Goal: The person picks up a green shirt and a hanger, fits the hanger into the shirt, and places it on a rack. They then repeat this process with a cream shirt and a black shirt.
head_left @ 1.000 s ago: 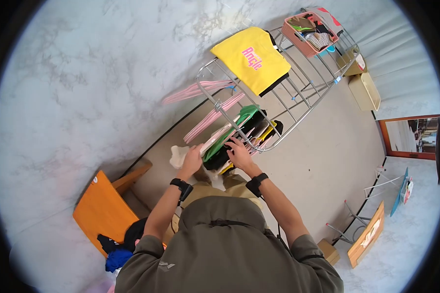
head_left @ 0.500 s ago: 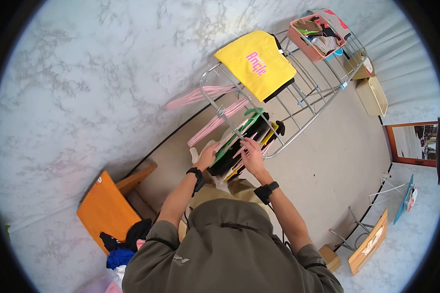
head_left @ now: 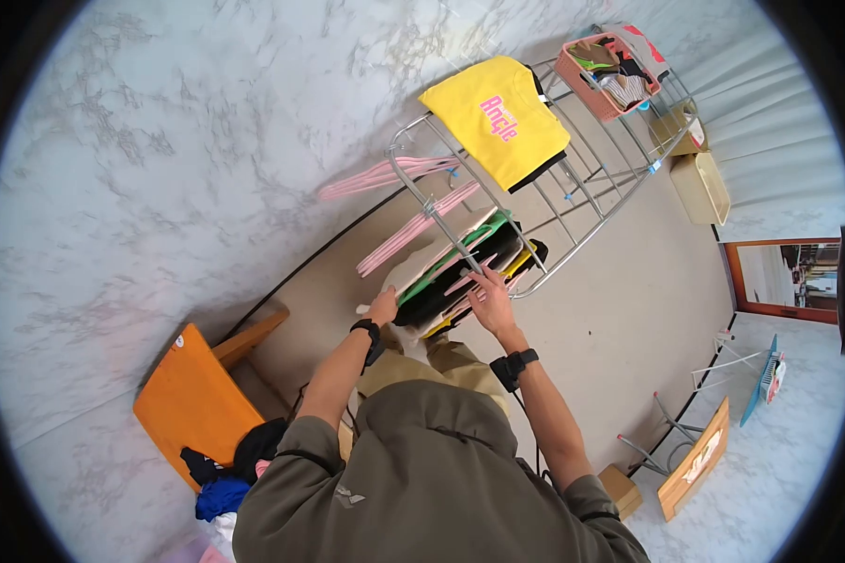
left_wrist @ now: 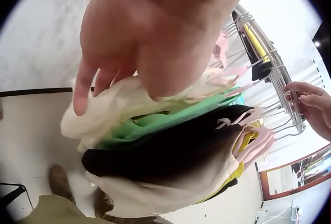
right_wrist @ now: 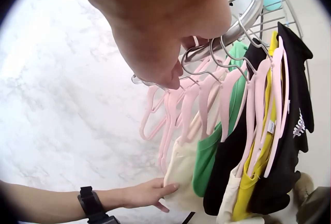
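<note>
My left hand [head_left: 380, 305] pinches the edge of a cream shirt [right_wrist: 183, 175], thumb on the near face and fingers behind. That shirt hangs beside a green shirt [right_wrist: 207, 167], with black, cream and yellow garments packed alongside on pink hangers [right_wrist: 227, 97]. At the end of the metal drying rack [head_left: 582, 235], my right hand [head_left: 491, 305] has its fingers curled over the rail among the hanger hooks [right_wrist: 235, 69]. The wrist hides part of that grip in the right wrist view.
On top of the rack lie a folded yellow T-shirt [head_left: 498, 122] and a pink basket [head_left: 591, 89] of small clothes. Bare pink hangers [head_left: 413, 230] hang by the wall. An orange wooden table [head_left: 192, 394] with piled clothes [head_left: 221, 493] stands at left.
My left hand has drawn the cream shirt out to the left, so it hangs flatter and more spread beside the green one. The right hand stays at the rail's end.
</note>
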Tool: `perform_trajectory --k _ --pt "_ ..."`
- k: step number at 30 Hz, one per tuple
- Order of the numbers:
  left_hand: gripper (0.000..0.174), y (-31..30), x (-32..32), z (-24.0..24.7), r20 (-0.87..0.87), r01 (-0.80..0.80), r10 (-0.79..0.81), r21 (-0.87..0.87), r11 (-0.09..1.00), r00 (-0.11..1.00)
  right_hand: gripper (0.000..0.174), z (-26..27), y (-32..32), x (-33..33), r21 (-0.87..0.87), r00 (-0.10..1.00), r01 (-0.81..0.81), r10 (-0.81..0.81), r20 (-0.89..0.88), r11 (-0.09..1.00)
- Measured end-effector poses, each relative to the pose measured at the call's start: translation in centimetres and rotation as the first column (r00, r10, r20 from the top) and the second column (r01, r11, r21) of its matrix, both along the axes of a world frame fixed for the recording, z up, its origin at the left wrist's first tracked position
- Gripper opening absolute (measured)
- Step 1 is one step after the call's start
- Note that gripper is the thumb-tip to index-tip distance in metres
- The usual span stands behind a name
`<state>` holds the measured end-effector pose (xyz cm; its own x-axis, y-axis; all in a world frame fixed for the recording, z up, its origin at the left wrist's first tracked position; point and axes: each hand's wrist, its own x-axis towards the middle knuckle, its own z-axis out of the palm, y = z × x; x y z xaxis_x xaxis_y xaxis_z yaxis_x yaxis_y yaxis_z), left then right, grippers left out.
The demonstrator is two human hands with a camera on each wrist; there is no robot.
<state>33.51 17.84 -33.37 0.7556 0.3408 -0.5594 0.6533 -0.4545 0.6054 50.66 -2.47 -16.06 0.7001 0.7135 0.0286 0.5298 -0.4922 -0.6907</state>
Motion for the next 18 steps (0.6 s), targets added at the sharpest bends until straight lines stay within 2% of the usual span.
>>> perform_trajectory --k 1,3,5,6,8,9,11,13,15,18 --pt "0.042 -0.4 0.2 -0.3 0.011 -0.016 0.016 0.005 1.000 1.000 0.038 0.1 0.0 0.0 -0.003 1.000 0.003 -0.003 -0.009 1.000" --pt "0.040 -1.1 0.5 -0.3 -0.042 -0.043 0.043 -0.006 0.999 0.998 0.038 0.3 0.0 -0.2 -0.012 0.999 0.016 -0.016 -0.046 1.000" --pt "0.043 -1.0 1.1 1.8 -0.172 -0.087 0.088 0.013 0.996 0.981 0.038 0.3 0.0 -0.4 -0.031 0.999 0.020 -0.021 -0.040 0.999" --pt "0.043 -0.7 1.1 2.8 -0.170 -0.090 0.091 0.013 0.996 0.981 0.038 0.2 0.1 -0.4 -0.042 0.999 0.028 -0.030 -0.035 0.999" --pt "0.052 -0.2 1.1 4.3 -0.006 -0.025 0.028 0.277 0.960 1.000 0.038 -0.1 0.1 -0.5 -0.034 0.999 0.033 -0.034 -0.034 0.999" --pt "0.052 0.1 1.3 4.8 -0.006 -0.022 0.025 0.280 0.960 1.000 0.037 -0.1 0.1 -0.5 -0.028 0.999 0.040 -0.041 -0.036 0.999" --pt "0.055 0.6 2.1 5.6 0.387 -0.230 0.044 0.451 0.862 0.921 0.036 -0.3 0.1 -0.6 -0.020 0.998 0.048 -0.049 -0.038 0.999" --pt "0.055 0.9 3.4 5.8 0.416 -0.248 0.025 0.491 0.835 0.909 0.035 -0.4 0.1 -0.7 -0.065 0.999 0.030 -0.028 0.035 0.997" --pt "0.055 1.0 4.2 5.8 0.452 -0.273 0.009 0.522 0.808 0.892 0.034 -0.2 0.0 -0.8 -0.077 0.999 0.028 -0.027 0.020 0.997" --pt "0.055 1.0 5.0 5.4 0.388 -0.260 0.051 0.507 0.822 0.920 0.033 0.0 -0.2 -0.6 -0.099 1.000 0.022 -0.023 -0.005 0.995"
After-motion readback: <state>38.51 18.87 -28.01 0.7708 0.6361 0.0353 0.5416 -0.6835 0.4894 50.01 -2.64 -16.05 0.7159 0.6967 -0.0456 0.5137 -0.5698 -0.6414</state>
